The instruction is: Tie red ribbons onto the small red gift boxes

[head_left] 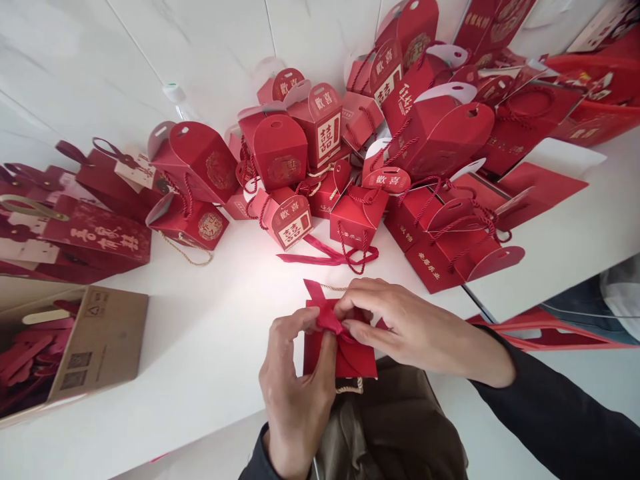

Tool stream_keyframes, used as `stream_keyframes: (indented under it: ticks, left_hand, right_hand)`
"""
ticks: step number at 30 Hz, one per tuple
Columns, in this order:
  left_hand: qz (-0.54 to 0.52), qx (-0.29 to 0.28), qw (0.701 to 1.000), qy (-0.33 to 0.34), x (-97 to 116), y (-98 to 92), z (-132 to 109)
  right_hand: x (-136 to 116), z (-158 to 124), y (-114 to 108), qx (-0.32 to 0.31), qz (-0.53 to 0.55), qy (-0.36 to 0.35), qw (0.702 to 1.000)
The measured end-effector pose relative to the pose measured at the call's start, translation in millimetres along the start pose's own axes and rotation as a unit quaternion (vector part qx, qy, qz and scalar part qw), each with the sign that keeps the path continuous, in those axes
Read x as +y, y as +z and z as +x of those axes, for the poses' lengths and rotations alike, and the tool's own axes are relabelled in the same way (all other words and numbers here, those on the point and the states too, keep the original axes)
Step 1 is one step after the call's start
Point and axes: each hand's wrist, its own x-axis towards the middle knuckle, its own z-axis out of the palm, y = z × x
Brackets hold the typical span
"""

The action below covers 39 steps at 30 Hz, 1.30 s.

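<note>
Ribbon, lower centre: likely soft, slippery; left hand and right hand pinch it; I'd hold its middle, box likely crushable

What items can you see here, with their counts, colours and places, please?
Held box: one, red, between the hands
Ribbon: one, crimson, over the held box
Loose ribbon: at least one, crimson, table centre
Gift boxes: many, mostly red, along the back
Gold cords: several, pale gold, around boxes
Handled packages: several, mostly dark red, left
Carton: one, brown, front left
Carton contents: many, pinkish red, inside
Bottle-like item: one, white-and-green top, by wall
Container: one, red, back right
Tabletop: two sections, white, under boxes
Wall: one, white marbled, behind
Cloth: one, brown, below held box
Sleeves: two, black, on arms
Left hand: one, bare, at ribbon
Right hand: one, bare, pinching ribbon
</note>
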Motion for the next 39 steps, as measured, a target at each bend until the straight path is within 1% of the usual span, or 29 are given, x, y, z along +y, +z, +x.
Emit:
stream_keyframes:
  ticks: [5,11,16,19,22,25,29,33,35,37,39]
  left_hand:
    - [-0.027,-0.018,0.999,0.016,1.8,-3.5,-0.2]
    - [-0.055,-0.039,0.998,-0.012,4.6,-7.1,5.7]
    - [-0.082,-0.021,0.996,0.018,4.0,-9.2,6.8]
    - [-0.088,-0.018,0.996,-0.005,2.3,-11.8,2.6]
    - [-0.087,-0.02,0.996,-0.025,1.0,-14.0,-3.9]
    - [-0.075,-0.022,0.996,-0.046,2.7,-14.5,-11.4]
    - [-0.072,-0.003,0.99,-0.12,9.3,-15.4,-18.8]
    - [-0.082,-0.022,0.98,-0.182,13.8,-20.1,-18.8]
    - [-0.069,-0.041,0.979,-0.186,14.0,-23.2,-16.9]
    - [-0.044,-0.059,0.984,-0.163,13.3,-25.6,-14.7]
    - [-0.014,-0.073,0.988,-0.137,12.6,-26.6,-12.6]
  right_hand:
    - [0.1,-0.1,0.9,0.01,0.001,0.01,1.0]
    - [0.4,0.8,1.7,0.017,-0.007,0.005,1.0]
    - [-0.9,-1.6,-1.5,0.014,0.0,0.017,1.0]
    - [1.4,-7.3,-5.1,0.038,0.005,0.041,0.998]
    - [7.2,-13.3,-8.5,0.073,-0.033,0.058,0.995]
    - [13.3,-17.1,-10.7,0.094,-0.062,0.071,0.991]
    - [18.4,-18.7,-10.8,0.111,-0.093,0.068,0.987]
    - [18.2,-18.5,-8.9,0.112,-0.115,0.069,0.985]
    - [16.1,-18.6,-8.1,0.117,-0.107,0.066,0.985]
    - [13.5,-19.0,-7.6,0.12,-0.09,0.078,0.986]
    - [11.2,-19.2,-7.0,0.117,-0.069,0.105,0.985]
